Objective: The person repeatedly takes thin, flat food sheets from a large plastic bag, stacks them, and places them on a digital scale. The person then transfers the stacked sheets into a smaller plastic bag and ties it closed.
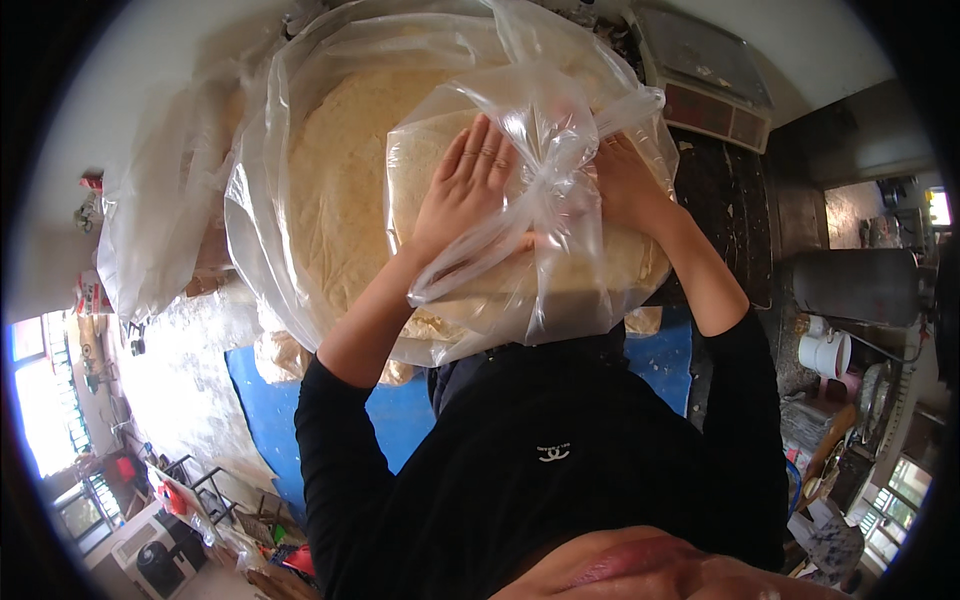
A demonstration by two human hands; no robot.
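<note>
A knotted clear plastic bag [570, 292] holding pale dough lies before me. Spread flat on its left part is my left hand [469, 184], fingers extended upward. My right hand [630, 180] rests at the bag's right side, its fingertips partly hidden by the plastic. Between the hands, the bag's film gathers into a twisted knot [551, 180] with loose ends. Beneath and around it is a larger mass of pale dough [337, 172] inside a big round opening lined with clear plastic sheet [255, 202].
A weighing scale [709, 112] stands at the upper right beside a dark board [727, 217]. Another clear plastic bag [154, 202] hangs or stands at the left. A blue mat [270, 420] lies below, with wrapped bundles [281, 356] near it. A grey cylinder [855, 285] is at the far right.
</note>
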